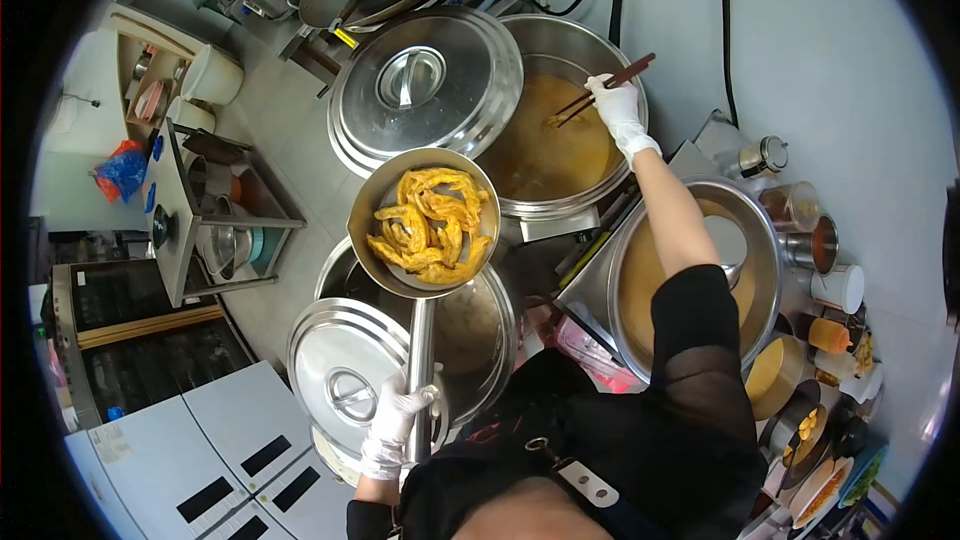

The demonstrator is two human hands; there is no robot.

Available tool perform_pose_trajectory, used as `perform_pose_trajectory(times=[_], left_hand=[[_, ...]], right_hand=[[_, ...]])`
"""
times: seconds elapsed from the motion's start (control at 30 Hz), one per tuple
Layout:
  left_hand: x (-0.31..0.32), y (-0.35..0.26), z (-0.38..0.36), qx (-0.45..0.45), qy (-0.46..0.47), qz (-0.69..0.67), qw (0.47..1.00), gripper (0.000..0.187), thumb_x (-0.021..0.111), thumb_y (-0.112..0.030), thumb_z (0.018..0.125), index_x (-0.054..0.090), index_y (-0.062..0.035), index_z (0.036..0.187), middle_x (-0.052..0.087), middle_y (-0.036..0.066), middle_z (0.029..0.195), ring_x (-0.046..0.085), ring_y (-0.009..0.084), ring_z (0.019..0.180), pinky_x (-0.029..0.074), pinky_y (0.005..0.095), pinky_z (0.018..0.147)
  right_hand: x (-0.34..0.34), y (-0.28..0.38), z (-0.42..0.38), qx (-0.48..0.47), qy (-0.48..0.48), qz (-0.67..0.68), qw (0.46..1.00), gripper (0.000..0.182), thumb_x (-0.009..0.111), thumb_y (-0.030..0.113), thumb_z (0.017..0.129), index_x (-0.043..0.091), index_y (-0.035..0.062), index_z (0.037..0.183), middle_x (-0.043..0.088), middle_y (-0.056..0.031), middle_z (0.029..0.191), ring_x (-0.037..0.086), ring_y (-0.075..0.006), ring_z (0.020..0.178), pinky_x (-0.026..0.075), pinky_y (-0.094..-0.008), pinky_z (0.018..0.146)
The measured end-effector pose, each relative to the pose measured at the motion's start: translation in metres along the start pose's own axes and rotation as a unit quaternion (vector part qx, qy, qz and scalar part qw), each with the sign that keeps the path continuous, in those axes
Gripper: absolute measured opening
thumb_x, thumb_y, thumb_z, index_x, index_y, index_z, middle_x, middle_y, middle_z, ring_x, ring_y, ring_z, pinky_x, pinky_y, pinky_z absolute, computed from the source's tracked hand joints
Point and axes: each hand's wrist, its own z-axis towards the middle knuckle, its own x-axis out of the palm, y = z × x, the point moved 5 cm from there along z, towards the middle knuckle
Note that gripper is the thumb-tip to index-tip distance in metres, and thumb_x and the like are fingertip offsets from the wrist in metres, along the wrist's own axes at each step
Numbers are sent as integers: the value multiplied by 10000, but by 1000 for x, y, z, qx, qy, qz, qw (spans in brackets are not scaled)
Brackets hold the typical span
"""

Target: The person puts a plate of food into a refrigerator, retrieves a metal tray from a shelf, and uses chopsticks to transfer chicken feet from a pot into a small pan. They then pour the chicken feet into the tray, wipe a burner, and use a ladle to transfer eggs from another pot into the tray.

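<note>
low on the left, beside a metal lid point(325, 365), your left grip point(398, 414), gloved in white, is wrapped around the long metal handle point(421, 335) of a pan point(368, 218). the handle looks smooth and stiff, so it may turn in a gloved palm. with the load out at the far end the pan is likely nose-heavy; holding farther up the handle would ease the pull on your wrist, though the metal there could be warm.

in the pan lie the yellow strips point(440, 206), curled over one another. they look soft, limp and slick, light one by one and probably easy to tear under a hard pinch; across the thick middle is the better hold, rather than a thin end.

farther right, past the big domed lid point(432, 108), a tall pot point(548, 46) stands partly uncovered, with cloudy broth point(550, 160) inside. your right grip point(622, 118), also gloved, is closed on dark chopsticks point(634, 69), whose tips reach the broth by a small yellowish piece point(555, 121); you cannot tell whether they pinch it. the sticks look light and rigid, and that wet piece would likely slide unless caught squarely.
</note>
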Motion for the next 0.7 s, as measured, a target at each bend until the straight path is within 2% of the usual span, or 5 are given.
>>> perform_pose_trajectory(times=[0.07,0.13,0.27,0.53,0.7], left_hand=[[1,0,-1,2,15,-7,1000,489,702,-91,809,502,72,1224,608,47,778,571,127,594,460,225,575],[-2,3,0,8,25,-1,1000,489,690,-80,810,500,88,1229,612,47,791,575,126,600,463,228,579],[-2,13,0,20,46,-12,999,463,671,-66,813,511,88,1219,613,47,790,574,123,589,467,239,560],[3,21,1,27,58,-9,998,349,675,-86,822,545,56,1114,576,35,711,555,111,548,453,243,520],[7,25,1,33,61,8,998,277,697,-111,822,555,21,1021,569,28,707,550,107,547,442,237,516]], right_hand=[[-24,28,-19,-4,34,15,999,154,691,168,846,713,16,849,704,-99,781,655,-191,727,497,-329,697],[-46,52,-37,-11,56,62,996,153,688,146,855,708,-4,878,707,-50,807,643,-125,749,505,-277,681],[-99,114,-82,-29,85,88,992,151,662,150,879,701,5,890,694,-47,853,642,-122,777,527,-265,723],[-173,297,-227,-254,111,-95,956,102,618,33,873,703,-5,915,662,-70,871,609,-135,809,474,-259,747],[-155,343,-289,-363,269,-108,886,113,635,-10,841,703,15,928,690,-113,924,668,-196,849,527,-288,780]])
